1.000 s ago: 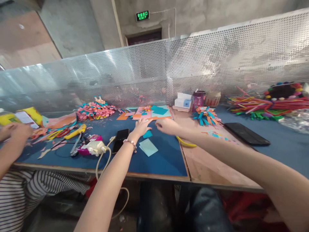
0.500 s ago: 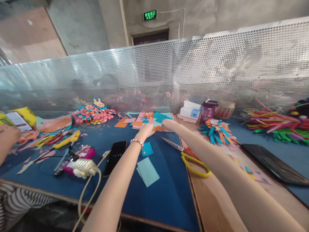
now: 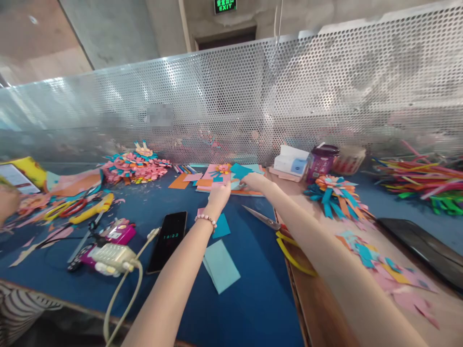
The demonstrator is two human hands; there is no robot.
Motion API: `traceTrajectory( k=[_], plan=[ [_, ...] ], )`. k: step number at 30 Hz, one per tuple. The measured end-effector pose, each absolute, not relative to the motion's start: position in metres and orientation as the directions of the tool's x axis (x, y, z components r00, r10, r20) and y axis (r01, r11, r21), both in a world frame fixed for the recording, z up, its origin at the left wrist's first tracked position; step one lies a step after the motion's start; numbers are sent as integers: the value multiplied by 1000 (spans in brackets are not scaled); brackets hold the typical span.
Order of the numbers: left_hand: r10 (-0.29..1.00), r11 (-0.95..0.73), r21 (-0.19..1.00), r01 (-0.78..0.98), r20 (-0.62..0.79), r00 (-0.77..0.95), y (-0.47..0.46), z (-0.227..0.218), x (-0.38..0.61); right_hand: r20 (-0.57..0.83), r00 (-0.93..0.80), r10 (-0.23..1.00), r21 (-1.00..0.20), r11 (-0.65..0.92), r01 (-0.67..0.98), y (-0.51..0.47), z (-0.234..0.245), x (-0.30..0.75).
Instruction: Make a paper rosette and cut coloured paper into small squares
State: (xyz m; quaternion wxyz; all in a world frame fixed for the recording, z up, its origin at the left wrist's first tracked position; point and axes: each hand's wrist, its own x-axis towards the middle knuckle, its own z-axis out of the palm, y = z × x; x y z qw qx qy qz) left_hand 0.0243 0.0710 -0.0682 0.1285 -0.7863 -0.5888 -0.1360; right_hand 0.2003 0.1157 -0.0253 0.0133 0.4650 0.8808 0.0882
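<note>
Both my arms reach far across the blue mat [image 3: 249, 270] to a stack of coloured paper sheets [image 3: 217, 180] at the back. My left hand [image 3: 219, 195], with a bead bracelet at the wrist, rests on the stack's near edge, fingers curled down onto the sheets. My right hand [image 3: 253, 180] is at the stack's right side, fingers pinched on a teal paper sheet [image 3: 239, 171]. A light blue paper rectangle [image 3: 221, 266] and a smaller teal piece [image 3: 220, 226] lie on the mat under my left forearm.
Yellow-handled scissors [image 3: 278, 231] lie beside my right arm. A black phone [image 3: 167, 240], a glue gun with cord [image 3: 108, 253], paper flowers [image 3: 135, 166] [image 3: 334, 193], a purple cup [image 3: 320, 161], a tissue box [image 3: 291, 161], coloured sticks [image 3: 423, 180]. Another person's hand [image 3: 7, 202] at far left. Perforated metal screen behind.
My head has moved closer to the table. Both hands have gone further back onto the paper stack, and the right hand has closed on a teal sheet.
</note>
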Motion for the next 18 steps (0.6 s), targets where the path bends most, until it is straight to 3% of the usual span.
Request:
traceTrajectory(
  k=[9,18],
  plan=[
    [895,-117,-2,993,433,106,67,-68,28,230,-454,861,145,431,891,102,-43,199],
    [894,-96,-20,995,438,94,66,-68,35,419,-306,855,-104,380,919,106,-58,203]
  ],
)
